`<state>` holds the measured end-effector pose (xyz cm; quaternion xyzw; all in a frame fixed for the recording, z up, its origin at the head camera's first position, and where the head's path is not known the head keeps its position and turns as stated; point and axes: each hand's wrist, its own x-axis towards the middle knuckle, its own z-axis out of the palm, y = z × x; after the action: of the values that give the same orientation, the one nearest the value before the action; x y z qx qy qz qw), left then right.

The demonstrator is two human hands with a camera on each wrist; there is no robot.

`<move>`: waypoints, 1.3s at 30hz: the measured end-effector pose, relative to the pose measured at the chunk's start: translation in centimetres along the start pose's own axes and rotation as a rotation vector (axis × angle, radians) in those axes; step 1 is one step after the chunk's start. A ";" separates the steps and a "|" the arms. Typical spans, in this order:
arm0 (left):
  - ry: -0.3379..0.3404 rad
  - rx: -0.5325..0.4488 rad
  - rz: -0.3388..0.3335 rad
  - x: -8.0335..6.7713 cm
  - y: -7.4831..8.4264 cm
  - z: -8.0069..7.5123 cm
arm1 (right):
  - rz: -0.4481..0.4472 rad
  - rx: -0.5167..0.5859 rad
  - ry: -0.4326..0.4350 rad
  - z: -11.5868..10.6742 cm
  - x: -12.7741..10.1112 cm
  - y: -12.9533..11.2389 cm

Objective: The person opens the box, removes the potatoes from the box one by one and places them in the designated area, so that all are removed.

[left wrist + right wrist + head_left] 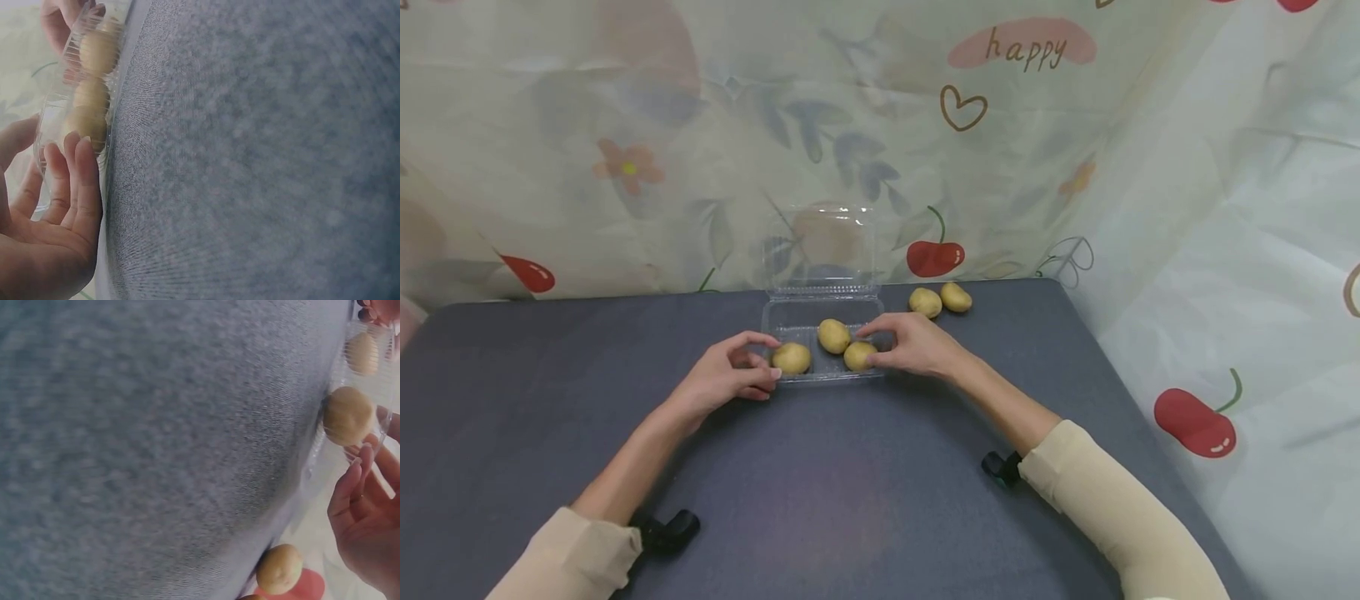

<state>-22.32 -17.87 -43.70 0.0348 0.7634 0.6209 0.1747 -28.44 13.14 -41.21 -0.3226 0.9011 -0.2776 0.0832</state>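
A clear plastic container [808, 379] stands on the dark table with its lid [820, 250] raised behind it. Inside lie a left potato [791, 358], a middle potato [834, 336] and a right potato [857, 356]. My left hand [730, 371] grips the container's left end, its fingertips close by the left potato. Over the right end, my right hand [917, 343] has its thumb and index finger about the right potato. In the right wrist view, fingertips [366, 450] of the right hand sit right at that potato [348, 416].
Two more potatoes lie by the table's back edge, right of the container: a nearer potato [925, 302] and a farther potato [956, 297]. A patterned curtain [700, 167] hangs behind the table [820, 492], and a white sheet [1262, 317] covers the right side.
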 end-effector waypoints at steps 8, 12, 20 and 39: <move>0.006 0.014 0.001 -0.1 -0.1 -0.1 | 0.037 -0.016 -0.055 0.2 0.9 -0.2; 0.010 0.020 0.000 -0.1 0.0 -0.1 | 0.066 -0.018 -0.106 0.4 1.4 -0.4; 0.020 0.031 -0.003 0.0 0.0 -0.1 | 0.017 -0.091 -0.149 0.4 1.8 -0.3; 0.028 0.091 -0.016 0.0 0.0 0.0 | 0.029 0.012 -0.056 0.2 1.2 0.3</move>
<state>-22.31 -17.89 -43.66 0.0279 0.7935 0.5845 0.1672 -29.48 12.48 -41.53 -0.3168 0.9013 -0.2726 0.1143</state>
